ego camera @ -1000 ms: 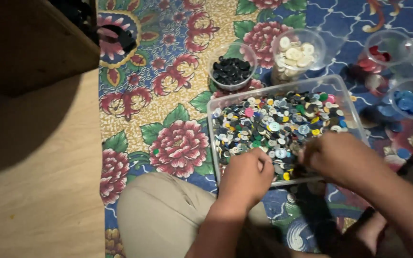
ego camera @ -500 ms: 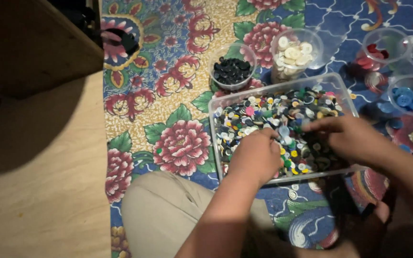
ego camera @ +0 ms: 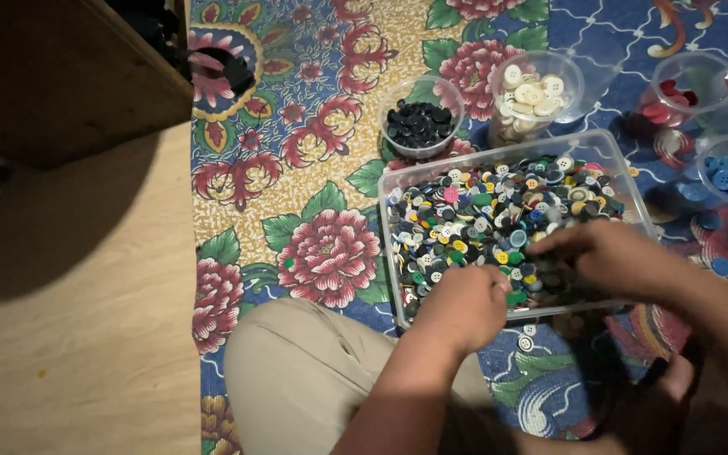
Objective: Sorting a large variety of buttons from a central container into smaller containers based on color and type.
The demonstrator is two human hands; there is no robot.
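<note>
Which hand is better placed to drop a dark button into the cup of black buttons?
Probably the left hand. It sits at the clear tray's near-left side, on the side where the cup of black buttons stands. The right hand lies further right, over the mixed buttons.

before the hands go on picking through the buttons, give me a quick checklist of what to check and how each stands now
1. Clear tray of mixed buttons lies flat on the patterned mat: ok.
2. Left hand over the tray's near edge: ok; whether it holds a button: cannot tell.
3. Right hand with fingers down among the buttons: ok; grip: cannot tell.
4. Cup of black buttons upright behind the tray: ok.
5. Cup of white buttons upright beside it: ok.
6. No loose buttons outside the tray: not ok, two white ones lie on the mat by the near edge.
</note>
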